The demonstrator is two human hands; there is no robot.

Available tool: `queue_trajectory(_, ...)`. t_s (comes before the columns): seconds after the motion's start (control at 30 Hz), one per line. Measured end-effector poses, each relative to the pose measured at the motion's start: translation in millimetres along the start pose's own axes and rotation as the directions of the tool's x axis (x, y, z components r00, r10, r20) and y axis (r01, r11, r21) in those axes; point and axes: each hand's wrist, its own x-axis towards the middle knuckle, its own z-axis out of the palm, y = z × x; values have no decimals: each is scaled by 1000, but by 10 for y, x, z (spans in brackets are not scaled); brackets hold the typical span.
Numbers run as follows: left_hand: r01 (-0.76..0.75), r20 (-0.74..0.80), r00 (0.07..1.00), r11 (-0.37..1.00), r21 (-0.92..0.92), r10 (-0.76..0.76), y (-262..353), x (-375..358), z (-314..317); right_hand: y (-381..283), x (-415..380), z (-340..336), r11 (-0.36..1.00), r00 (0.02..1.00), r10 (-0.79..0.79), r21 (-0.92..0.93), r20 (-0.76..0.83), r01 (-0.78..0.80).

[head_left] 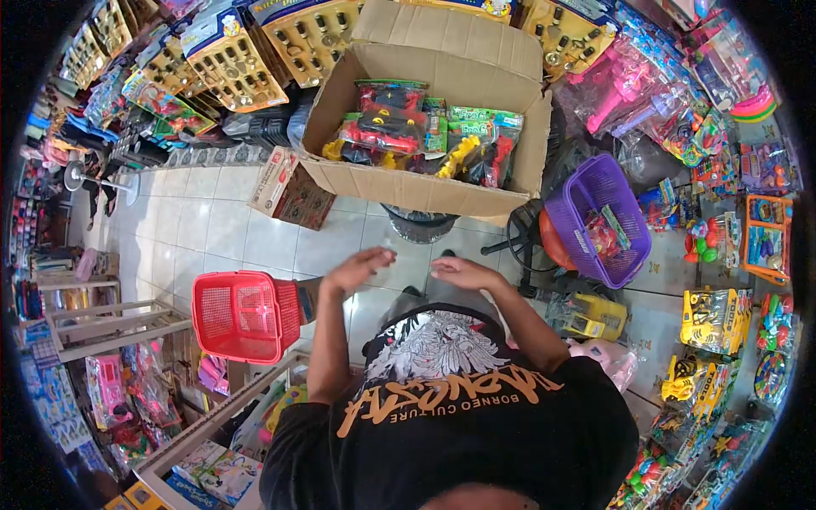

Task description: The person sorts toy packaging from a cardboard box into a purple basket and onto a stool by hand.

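My left hand (361,269) hovers over the floor in front of my body, its fingers loosely stretched out with nothing in them. My right hand (466,274) is a short way to the right, also open and holding nothing. The two hands are apart, fingertips pointing inward. Just beyond them an open cardboard box (416,181) stands on a dark round support (418,226). Inside lie several plastic-wrapped toy packs (391,126), red, black and yellow, with green header cards. Neither hand touches the box.
A red basket (289,314) is at the left, near a small printed carton (297,194) on the tiled floor. To the right, a purple basket (586,229) holds a few packs. Packaged toys (716,321) and kitchen tool sets (234,64) line the surrounding shelves.
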Motion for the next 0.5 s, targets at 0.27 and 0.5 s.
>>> queue_trajectory(0.27, -453, -266, 809, 844, 288, 524, 1688, 252, -770, -2194, 6, -1060, 883, 907, -408, 208, -106, 422)
queue_trajectory(0.5, -48, -92, 870, 268, 962, 485, 1873, 1076, -1005, -2257, 943, -1774, 729, 920, -372, -653, -124, 207)
